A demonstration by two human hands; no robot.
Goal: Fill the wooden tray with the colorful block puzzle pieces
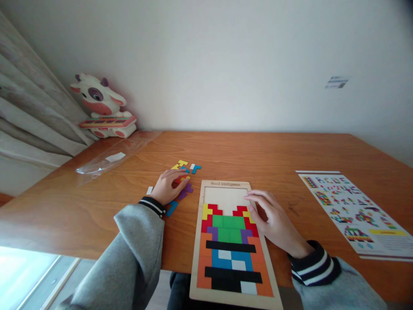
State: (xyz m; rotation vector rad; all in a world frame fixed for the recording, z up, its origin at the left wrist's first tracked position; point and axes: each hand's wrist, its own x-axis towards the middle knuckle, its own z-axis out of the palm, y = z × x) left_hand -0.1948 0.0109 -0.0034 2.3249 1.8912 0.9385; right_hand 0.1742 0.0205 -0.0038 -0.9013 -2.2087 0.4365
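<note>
A wooden puzzle board (226, 184) lies at the table's front edge, its lower and middle part filled with coloured pieces and its upper part bare wood. Green pieces (229, 222) sit near the middle, with black bars (230, 246) below. My left hand (168, 185) is over a loose pile left of the board, its fingers bent over red and purple pieces (183, 194); whether it grips one is unclear. My right hand (269, 215) rests at the board's upper right edge, fingers apart, with nothing held.
Loose yellow pieces (183, 163) and a blue piece (196, 169) lie beyond my left hand. A clear plastic bag (97, 168) and a cow toy (101, 105) are at the left. A printed pattern sheet (351, 206) lies at the right.
</note>
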